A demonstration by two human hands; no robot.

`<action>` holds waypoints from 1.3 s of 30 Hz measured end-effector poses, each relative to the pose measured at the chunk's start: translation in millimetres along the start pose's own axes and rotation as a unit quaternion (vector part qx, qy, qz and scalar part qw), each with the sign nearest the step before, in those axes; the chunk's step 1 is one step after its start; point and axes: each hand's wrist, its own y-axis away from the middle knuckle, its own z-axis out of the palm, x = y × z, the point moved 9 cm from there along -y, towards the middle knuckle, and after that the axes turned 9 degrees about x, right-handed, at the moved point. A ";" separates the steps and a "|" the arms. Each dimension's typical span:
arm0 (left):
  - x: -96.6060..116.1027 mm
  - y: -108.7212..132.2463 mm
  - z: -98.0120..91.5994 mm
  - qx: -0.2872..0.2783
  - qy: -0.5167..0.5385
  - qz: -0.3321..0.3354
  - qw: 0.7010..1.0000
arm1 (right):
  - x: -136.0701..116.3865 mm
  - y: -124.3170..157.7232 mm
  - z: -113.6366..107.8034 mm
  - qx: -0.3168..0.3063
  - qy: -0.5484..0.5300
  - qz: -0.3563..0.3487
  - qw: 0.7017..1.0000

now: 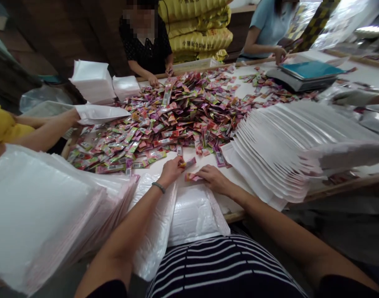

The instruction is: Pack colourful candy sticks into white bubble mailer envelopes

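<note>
My left hand [172, 171], a dark band on its wrist, pinches a small colourful sachet [189, 163] near the front of a big pile. Just to the right, my right hand [214, 179] has its fingers closed on a pink and orange sachet [191, 177] lying low over the white table. Below both hands, a white bubble mailer [194, 213] lies against my striped top. Another bubble mailer [153, 207] sits under my left forearm. The heap of sachets [189, 109] spreads across the table beyond my hands.
Stacked white mailers stand left [46, 207] and fan out right [276, 145]. A scale with a blue top [312, 69] is at the far right. Co-workers sit across the table; at left, a person's arm [52, 130] reaches into a white mailer [99, 114]. Yellow sacks [198, 41] are behind.
</note>
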 end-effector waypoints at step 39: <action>53.1 48.9 21.2 -0.047 -0.008 0.130 0.990 | 62.0 -28.4 -42.3 0.171 -0.040 0.219 0.960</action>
